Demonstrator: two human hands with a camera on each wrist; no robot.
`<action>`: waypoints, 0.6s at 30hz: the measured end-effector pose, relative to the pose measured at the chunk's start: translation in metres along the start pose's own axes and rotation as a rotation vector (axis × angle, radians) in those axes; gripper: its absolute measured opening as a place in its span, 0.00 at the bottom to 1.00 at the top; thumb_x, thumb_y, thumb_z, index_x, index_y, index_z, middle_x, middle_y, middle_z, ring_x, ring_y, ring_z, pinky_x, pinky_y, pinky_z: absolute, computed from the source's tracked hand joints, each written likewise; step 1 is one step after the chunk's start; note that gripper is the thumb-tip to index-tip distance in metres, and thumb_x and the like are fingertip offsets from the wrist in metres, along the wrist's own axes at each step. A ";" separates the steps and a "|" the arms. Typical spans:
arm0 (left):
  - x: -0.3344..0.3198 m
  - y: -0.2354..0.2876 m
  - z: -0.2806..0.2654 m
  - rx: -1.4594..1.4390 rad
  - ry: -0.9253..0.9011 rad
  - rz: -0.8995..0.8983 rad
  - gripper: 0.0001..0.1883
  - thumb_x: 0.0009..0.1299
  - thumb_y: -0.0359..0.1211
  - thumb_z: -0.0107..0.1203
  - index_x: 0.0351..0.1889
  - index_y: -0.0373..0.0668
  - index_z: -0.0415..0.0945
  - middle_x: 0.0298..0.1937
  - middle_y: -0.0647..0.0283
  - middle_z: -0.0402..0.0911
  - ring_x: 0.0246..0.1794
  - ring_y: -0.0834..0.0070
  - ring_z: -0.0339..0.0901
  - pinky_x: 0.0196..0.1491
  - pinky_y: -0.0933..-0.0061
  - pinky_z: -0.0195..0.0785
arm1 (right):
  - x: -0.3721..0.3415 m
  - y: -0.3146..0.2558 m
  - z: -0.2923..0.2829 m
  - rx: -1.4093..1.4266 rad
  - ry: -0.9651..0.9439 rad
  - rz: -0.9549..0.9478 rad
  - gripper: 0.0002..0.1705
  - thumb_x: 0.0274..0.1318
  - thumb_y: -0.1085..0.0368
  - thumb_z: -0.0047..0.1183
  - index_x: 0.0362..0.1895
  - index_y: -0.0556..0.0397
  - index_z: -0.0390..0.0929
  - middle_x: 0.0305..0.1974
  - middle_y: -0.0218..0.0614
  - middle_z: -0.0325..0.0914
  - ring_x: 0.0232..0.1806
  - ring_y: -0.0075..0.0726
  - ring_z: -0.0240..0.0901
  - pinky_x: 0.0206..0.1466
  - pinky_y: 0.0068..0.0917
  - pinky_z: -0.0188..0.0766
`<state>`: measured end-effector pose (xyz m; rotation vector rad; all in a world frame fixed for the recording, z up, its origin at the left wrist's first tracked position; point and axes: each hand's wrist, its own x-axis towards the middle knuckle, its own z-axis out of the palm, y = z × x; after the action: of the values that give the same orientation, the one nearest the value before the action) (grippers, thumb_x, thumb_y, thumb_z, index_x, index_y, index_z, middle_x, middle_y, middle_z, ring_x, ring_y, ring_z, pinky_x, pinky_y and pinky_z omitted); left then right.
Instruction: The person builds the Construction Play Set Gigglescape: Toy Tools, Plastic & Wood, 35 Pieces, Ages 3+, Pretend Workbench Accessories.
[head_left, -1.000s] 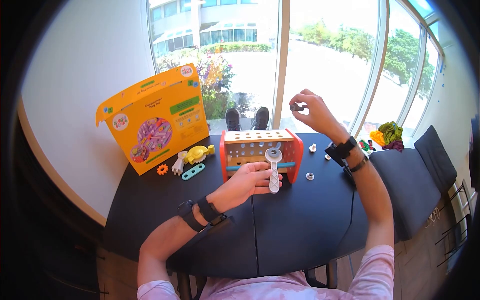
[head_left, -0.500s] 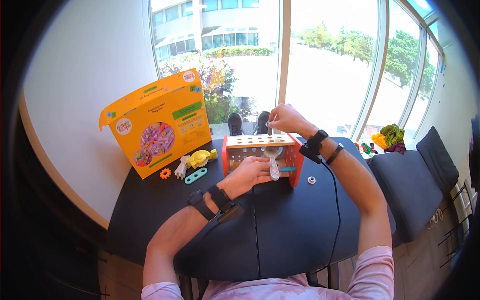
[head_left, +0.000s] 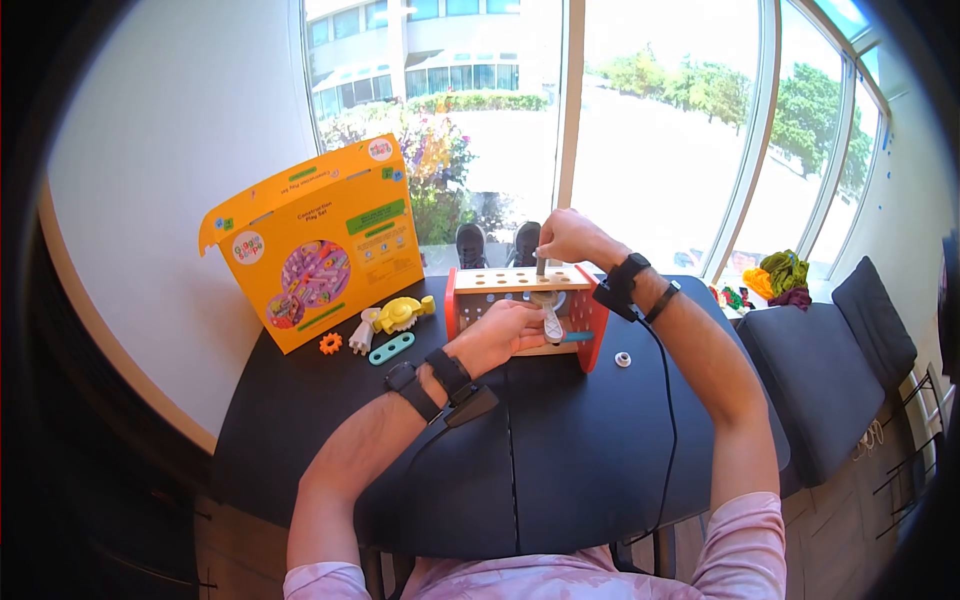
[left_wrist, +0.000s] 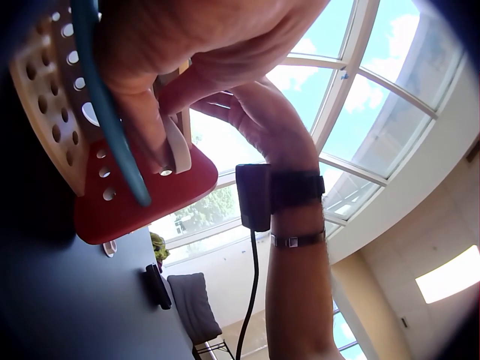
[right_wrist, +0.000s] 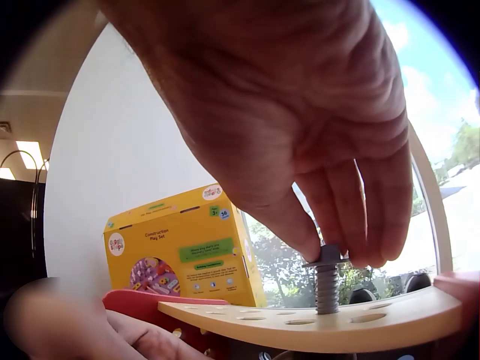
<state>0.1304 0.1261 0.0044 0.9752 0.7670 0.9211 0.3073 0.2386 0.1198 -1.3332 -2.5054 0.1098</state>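
Note:
A grey toy bolt point(right_wrist: 327, 291) stands upright at a hole in the pale wooden top point(right_wrist: 255, 320) of a toy workbench. My right hand point(head_left: 580, 238) pinches the bolt's head from above, and much of its threaded shank shows over the wood. Below the top, in front of the pegboard back, my left hand point(head_left: 497, 335) grips a light grey toy wrench point(head_left: 552, 325) by its handle. Its ring end points up, under the bolt. Beside those fingers are the bench's blue bar point(left_wrist: 112, 127) and red side panel point(left_wrist: 142, 199).
A yellow play-set box point(head_left: 320, 250) stands at the back left. Before it lie an orange gear point(head_left: 330, 344), a teal strip with holes point(head_left: 391, 349) and a yellow toy piece point(head_left: 402, 314). A small white piece point(head_left: 623, 360) lies right of the bench.
My right hand has brought the bolt from the right, over to the bench top, and lowered it at a hole. The wrench in my left hand has moved in beneath the top.

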 end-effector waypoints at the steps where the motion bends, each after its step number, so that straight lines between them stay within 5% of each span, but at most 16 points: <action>1: 0.000 0.001 0.001 -0.003 0.018 -0.005 0.16 0.88 0.27 0.55 0.66 0.23 0.77 0.62 0.44 0.89 0.61 0.57 0.91 0.68 0.63 0.87 | 0.002 0.001 0.000 0.006 -0.009 0.002 0.13 0.56 0.61 0.72 0.41 0.56 0.97 0.36 0.51 0.93 0.39 0.52 0.92 0.48 0.44 0.87; 18: 0.006 0.007 -0.004 -0.022 0.001 -0.002 0.15 0.86 0.24 0.55 0.68 0.28 0.77 0.62 0.47 0.88 0.60 0.59 0.92 0.68 0.61 0.88 | 0.007 0.000 0.006 0.010 -0.040 -0.091 0.13 0.57 0.67 0.73 0.46 0.57 0.97 0.41 0.49 0.95 0.45 0.50 0.93 0.51 0.42 0.88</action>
<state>0.1270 0.1346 0.0083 0.9550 0.7571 0.9268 0.3020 0.2445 0.1159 -1.2230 -2.5902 0.1294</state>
